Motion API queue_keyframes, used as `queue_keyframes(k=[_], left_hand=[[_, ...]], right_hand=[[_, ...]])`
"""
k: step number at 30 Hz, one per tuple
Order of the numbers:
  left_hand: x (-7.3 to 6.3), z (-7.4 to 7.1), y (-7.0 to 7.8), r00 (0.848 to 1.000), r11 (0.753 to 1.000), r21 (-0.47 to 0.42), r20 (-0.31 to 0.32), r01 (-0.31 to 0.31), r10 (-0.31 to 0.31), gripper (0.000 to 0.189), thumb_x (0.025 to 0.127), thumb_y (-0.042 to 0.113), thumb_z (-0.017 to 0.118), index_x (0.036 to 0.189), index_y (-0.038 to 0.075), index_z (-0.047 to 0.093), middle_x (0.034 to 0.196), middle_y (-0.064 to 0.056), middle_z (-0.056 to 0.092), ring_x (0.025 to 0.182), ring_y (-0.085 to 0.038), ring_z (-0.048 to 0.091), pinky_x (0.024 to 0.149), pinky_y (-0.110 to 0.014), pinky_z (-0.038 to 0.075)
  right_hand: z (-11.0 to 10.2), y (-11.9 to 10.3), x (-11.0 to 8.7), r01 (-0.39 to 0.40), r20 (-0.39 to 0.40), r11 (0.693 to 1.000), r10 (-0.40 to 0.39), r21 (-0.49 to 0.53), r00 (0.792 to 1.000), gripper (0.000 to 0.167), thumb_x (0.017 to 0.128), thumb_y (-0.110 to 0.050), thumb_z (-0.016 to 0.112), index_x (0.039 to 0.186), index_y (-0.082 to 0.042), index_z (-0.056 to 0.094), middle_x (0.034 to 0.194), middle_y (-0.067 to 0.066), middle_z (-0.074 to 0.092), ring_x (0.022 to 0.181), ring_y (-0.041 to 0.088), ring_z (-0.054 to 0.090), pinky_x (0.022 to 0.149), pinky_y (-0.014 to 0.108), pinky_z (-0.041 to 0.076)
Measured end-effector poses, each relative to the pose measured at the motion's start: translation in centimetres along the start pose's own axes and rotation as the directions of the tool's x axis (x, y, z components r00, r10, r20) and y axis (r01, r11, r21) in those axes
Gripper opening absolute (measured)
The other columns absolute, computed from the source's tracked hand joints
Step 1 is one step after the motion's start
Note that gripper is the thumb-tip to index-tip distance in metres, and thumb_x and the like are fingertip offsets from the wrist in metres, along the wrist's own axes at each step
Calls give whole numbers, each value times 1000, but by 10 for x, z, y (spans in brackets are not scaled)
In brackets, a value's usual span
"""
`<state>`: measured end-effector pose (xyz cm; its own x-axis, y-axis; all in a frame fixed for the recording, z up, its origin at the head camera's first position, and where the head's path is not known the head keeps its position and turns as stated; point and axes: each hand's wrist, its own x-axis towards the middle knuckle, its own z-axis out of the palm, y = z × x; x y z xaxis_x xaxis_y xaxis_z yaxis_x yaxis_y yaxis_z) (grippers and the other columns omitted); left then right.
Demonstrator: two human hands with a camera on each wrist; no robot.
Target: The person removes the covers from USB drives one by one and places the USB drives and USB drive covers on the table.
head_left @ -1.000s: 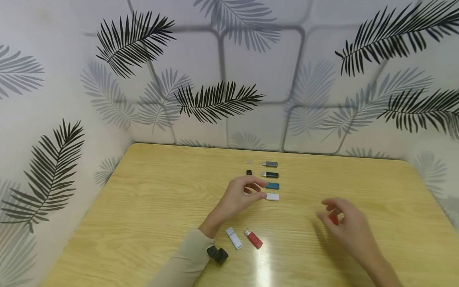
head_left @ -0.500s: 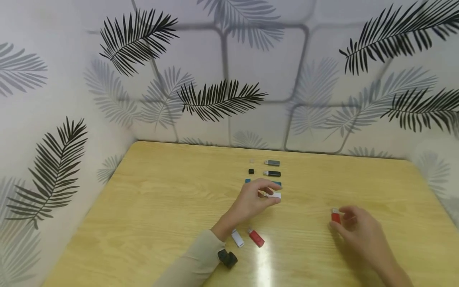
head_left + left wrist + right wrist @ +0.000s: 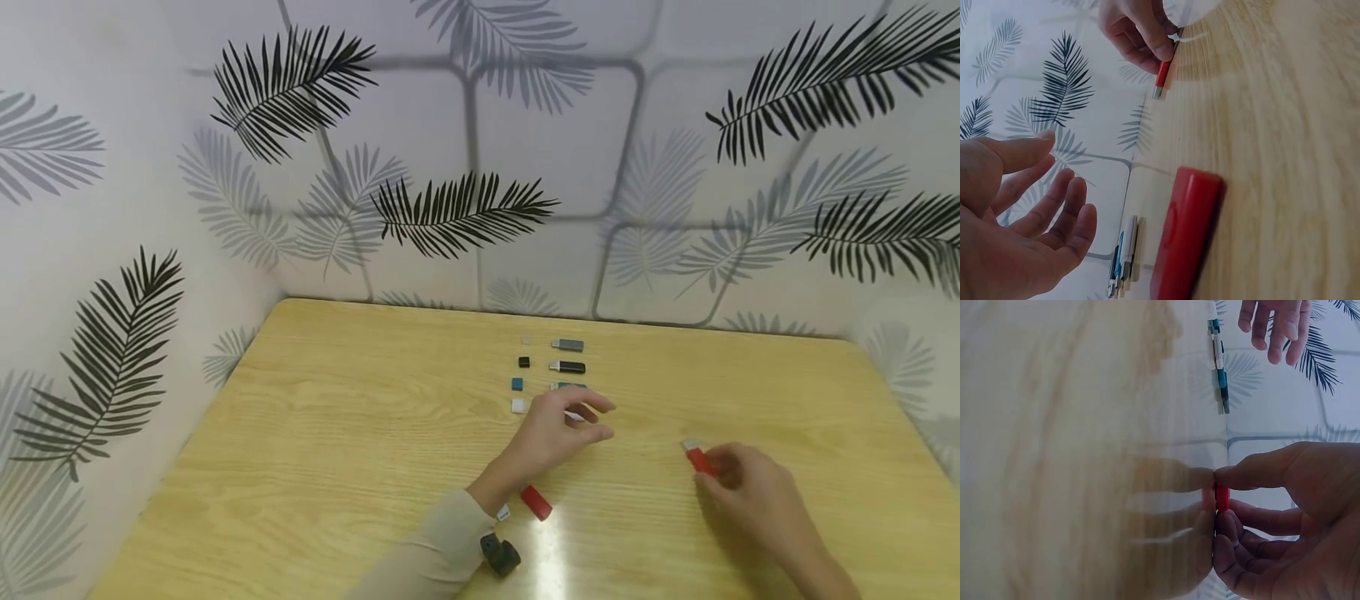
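My right hand [image 3: 753, 492] pinches a red USB stick [image 3: 699, 459] low over the table, its metal plug exposed and pointing away to the left. In the right wrist view, thumb and fingertips stand on either side of the red stick [image 3: 1223, 497], right at the tabletop. My left hand [image 3: 557, 435] hovers with fingers spread and nothing between them; its palm and loose fingers show in the left wrist view. It covers most of a white USB stick [image 3: 576, 417] and overlaps a teal one [image 3: 573, 386].
Beyond lie a black USB stick [image 3: 570, 367] and a grey one [image 3: 567, 345]. Left of this column runs a line of caps: white [image 3: 518, 406], blue [image 3: 517, 384], black [image 3: 524, 362] and clear [image 3: 526, 339]. Another red stick [image 3: 536, 502] and a partly hidden white stick [image 3: 503, 512] lie near my left wrist.
My left hand has moved right and nearer, away from the white stick, uncovering the white cap. My right hand has come slightly nearer, and its red stick now sticks out from the fingers.
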<state>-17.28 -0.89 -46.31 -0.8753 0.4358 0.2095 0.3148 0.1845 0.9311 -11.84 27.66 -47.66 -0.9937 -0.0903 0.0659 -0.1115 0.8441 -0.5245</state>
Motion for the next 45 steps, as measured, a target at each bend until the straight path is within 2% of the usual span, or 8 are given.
queue_keyframes(k=[5,9,15,19,25,30,40,45], left_hand=[[1,7,2,1000,1000,-8,15,4,-4,26,91,8,79,116,6,74,117,-13,72,101,-22,71,81,-20,56],[3,13,5,1000,1000,-4,28,5,-5,27,91,9,79,117,5,73,118,-12,72,101,-20,71,80,-19,55],[6,21,6,998,1000,-22,56,7,-5,28,92,8,79,118,2,72,119,-8,72,102,-20,71,79,-17,55],[7,25,8,997,999,-36,76,16,-13,28,92,9,78,118,2,72,120,-7,71,103,-22,70,80,-17,55],[8,31,10,996,996,-86,83,29,-22,28,92,9,78,119,2,72,120,-8,72,99,-12,70,81,-19,56],[10,36,9,996,991,-131,93,27,-15,28,92,7,78,118,-1,72,121,-13,71,95,-4,68,81,-20,56],[12,39,3,988,960,-276,157,37,7,26,92,0,75,117,-5,71,115,-12,73,91,-4,70,81,-25,59],[11,35,3,987,966,-259,155,4,37,25,92,-1,75,117,-5,71,114,-14,74,87,-2,69,81,-25,59]], right_hand=[[-1,-3,0,8,13,1000,-8,1,1000,25,82,-7,81,102,4,71,89,7,73,76,19,67,66,31,54],[-1,-6,-1,17,11,1000,-17,3,1000,23,81,-5,81,101,1,71,89,5,72,77,19,66,65,29,54],[0,-13,-5,93,-68,995,-90,39,994,28,77,2,84,102,0,72,90,5,71,72,16,65,62,28,54],[0,-18,-5,161,-140,985,-151,59,979,31,73,6,86,100,-4,73,87,1,71,70,7,62,59,26,55],[-1,-26,-5,283,-227,958,-264,50,937,33,69,9,82,96,-8,73,84,-5,69,75,4,60,58,24,55],[-4,-32,-6,316,-243,948,-296,45,924,34,70,8,83,96,-10,72,86,-6,69,77,4,61,59,26,55],[-8,-44,-8,379,-257,924,-357,42,898,38,68,9,84,99,-9,70,90,-6,68,78,5,61,58,25,55],[-10,-50,-5,406,-241,912,-383,52,892,39,70,9,83,100,-11,70,92,-9,67,80,6,61,60,24,55]])
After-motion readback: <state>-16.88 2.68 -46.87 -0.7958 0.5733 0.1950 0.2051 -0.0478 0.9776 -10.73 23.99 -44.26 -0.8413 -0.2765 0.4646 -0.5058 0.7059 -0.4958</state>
